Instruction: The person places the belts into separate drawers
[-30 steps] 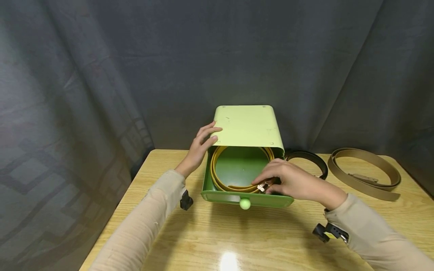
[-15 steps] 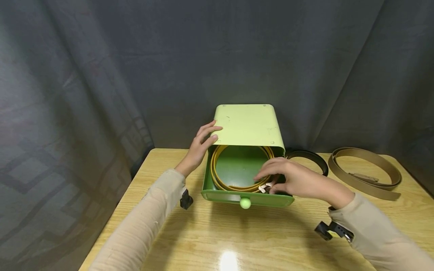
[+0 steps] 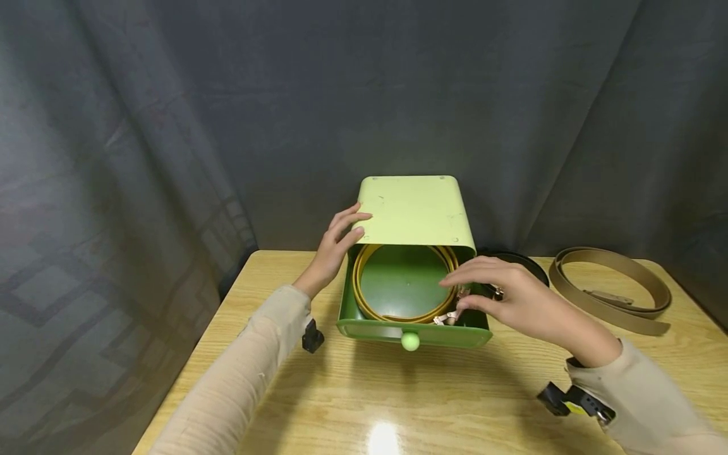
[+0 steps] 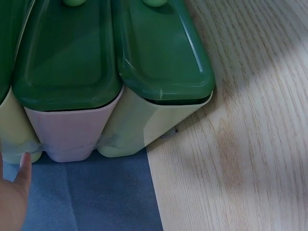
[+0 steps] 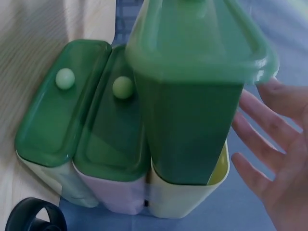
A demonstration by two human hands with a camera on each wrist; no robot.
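A yellow belt (image 3: 357,278) lies coiled inside a pulled-out green drawer (image 3: 364,330), its silver buckle (image 3: 448,318) at the front right corner. The drawer belongs to the top unit of a drawer box with a pale yellow-green top (image 3: 418,208). My left hand (image 3: 332,249) rests on the box's upper left edge, fingers spread. Over the drawer's right side is my right hand (image 3: 512,294), fingers and thumb apart, thumb tip close to the buckle. In the right wrist view the right hand (image 5: 284,144) shows nothing between its fingers.
Two lower drawers, on a pink unit (image 5: 113,195) and a light green unit (image 5: 72,185), are pushed in. To the right lie a black coiled belt (image 3: 526,261) and a tan coiled belt (image 3: 654,287). A dark curtain (image 3: 398,88) hangs behind the wooden table (image 3: 296,404).
My right hand has let go of the buckle and drawn back to the right and slightly up, fingers parting. The yellow belt stays in the drawer; my left hand has not moved.
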